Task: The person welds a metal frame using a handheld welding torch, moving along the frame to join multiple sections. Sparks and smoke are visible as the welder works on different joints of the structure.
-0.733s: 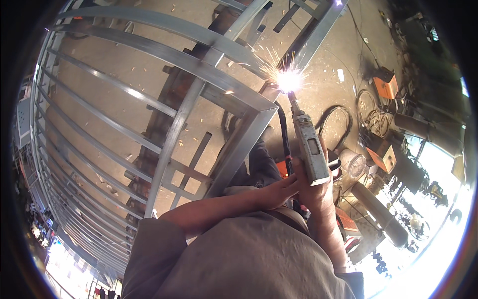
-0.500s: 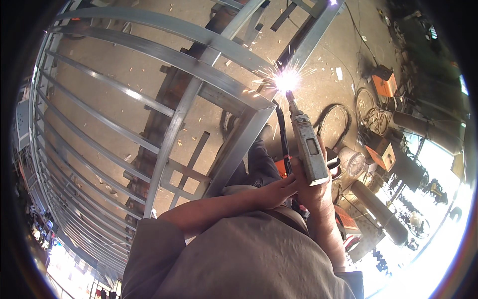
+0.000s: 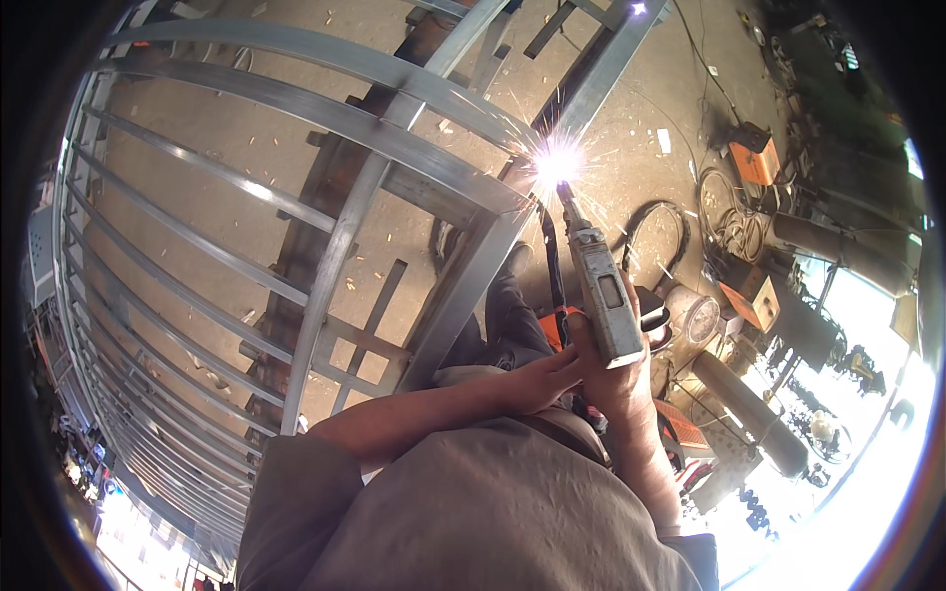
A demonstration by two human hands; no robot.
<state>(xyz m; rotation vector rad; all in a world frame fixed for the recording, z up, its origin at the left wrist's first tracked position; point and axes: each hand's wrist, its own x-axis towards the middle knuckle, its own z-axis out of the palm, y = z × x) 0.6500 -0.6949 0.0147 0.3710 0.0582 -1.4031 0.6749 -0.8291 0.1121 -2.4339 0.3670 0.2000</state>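
1. A large curved steel frame (image 3: pixel 296 256) of long bent bars and cross rails is filling the left and middle of the view, standing over a dusty concrete floor (image 3: pixel 197 128) littered with small scraps.
2. The left hand (image 3: pixel 542 379) is reaching across the body, fingers curled together and pressing against the lower end of the welding torch (image 3: pixel 606 295); it looks to be steadying the tool rather than carrying it.
3. The right hand (image 3: pixel 616 379) is wrapping closed around the torch's grey boxy handle, holding it nearly upright with the tip pointing up at the frame's right corner.
4. A bright arc (image 3: pixel 558 163) is burning where the tip is meeting the corner joint of the frame, with sparks spraying outward, so the work in hand appears to be welding that joint, mid-bead.
5. Judging from this, the next move is calling for a steady two-handed hold and a slow, even travel along the seam, keeping the tip close to the metal.
6. A black cable (image 3: pixel 655 231) is looping on the floor just right of the torch, and orange welding machines (image 3: pixel 754 163) are sitting near the right edge of the floor among coiled leads.
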